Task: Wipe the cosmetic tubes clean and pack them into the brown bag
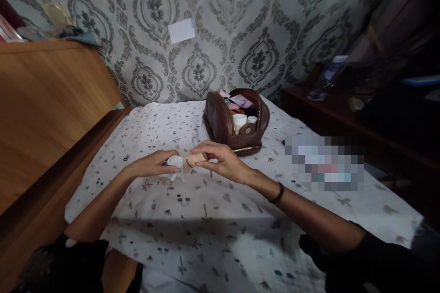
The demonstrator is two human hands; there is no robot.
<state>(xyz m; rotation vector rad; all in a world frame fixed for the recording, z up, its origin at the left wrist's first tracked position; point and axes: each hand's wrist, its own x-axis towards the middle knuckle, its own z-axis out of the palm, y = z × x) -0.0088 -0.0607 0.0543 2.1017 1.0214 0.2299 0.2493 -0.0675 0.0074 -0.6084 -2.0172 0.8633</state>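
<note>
My left hand [160, 163] is closed around a crumpled white cloth or tissue [176, 161]. Between the fingers and thumb of my right hand [223, 162] is a small beige cosmetic bottle [195, 160], tilted, its left end against the white cloth. Part of the bottle is hidden by my fingers and the cloth. Just beyond my right hand stands a brown leather makeup bag [220, 116], unzipped, with white jars [239, 122], a pinkish packet [242, 100] and other small items inside.
A white patterned cloth [144, 123] covers the surface under my hands. To the right lies a pixelated object [326, 165]. Wooden furniture [55, 96] rises at the left. A clear bottle [328, 78] rests on a dark red ledge at the right, and a patterned wall closes the back.
</note>
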